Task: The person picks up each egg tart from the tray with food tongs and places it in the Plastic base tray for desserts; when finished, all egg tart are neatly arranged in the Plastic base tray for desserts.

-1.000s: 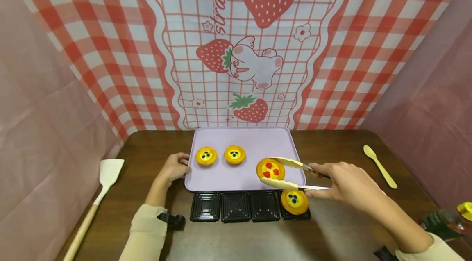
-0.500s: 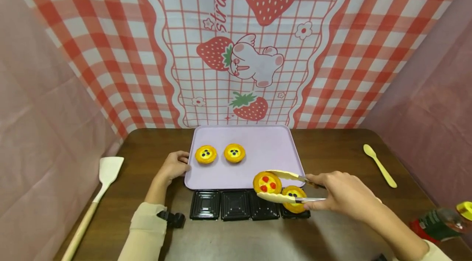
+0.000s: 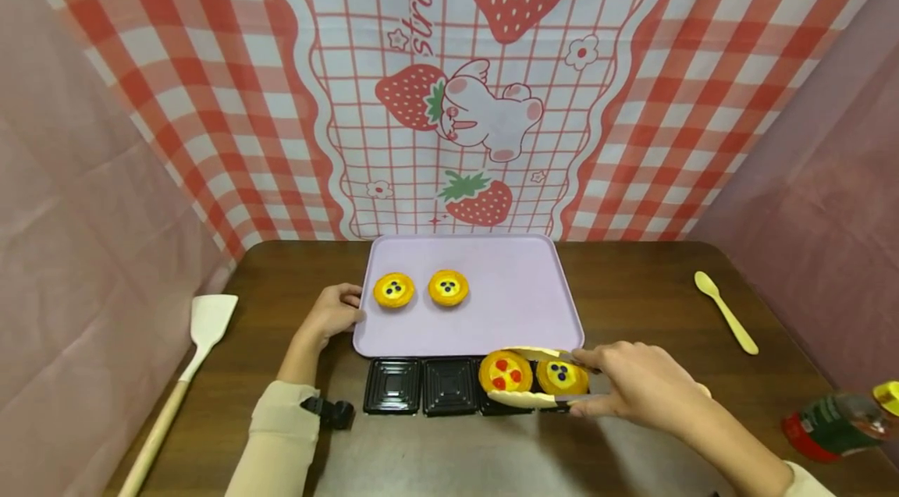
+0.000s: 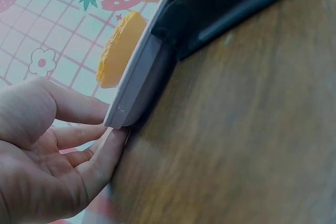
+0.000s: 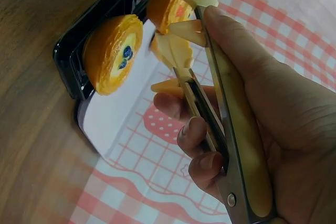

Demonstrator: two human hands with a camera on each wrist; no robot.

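My left hand [image 3: 335, 312] pinches the left rim of the lilac tray [image 3: 513, 294], thumb and fingers on the edge in the left wrist view. Two blueberry tarts [image 3: 394, 290] sit on the tray's left half. My right hand [image 3: 649, 381] grips yellow-tipped metal tongs [image 5: 239, 145], closed around a tart with red fruit [image 3: 506, 372]. That tart is over the third compartment of a black plastic container [image 3: 449, 386], right at its base. Another blueberry tart [image 5: 113, 53] fills the container's rightmost compartment, partly between the tong arms in the head view.
A white spatula [image 3: 211, 321] with a wooden handle lies at the left. To the right are a yellow spoon [image 3: 726, 312] and a bottle [image 3: 839, 425] with a yellow cap. A strawberry-print cloth [image 3: 485, 122] hangs behind the table.
The tongs have carried the red-fruit tart from above the tray's right front toward me and down to the third compartment. My left hand has stayed at the tray's rim.
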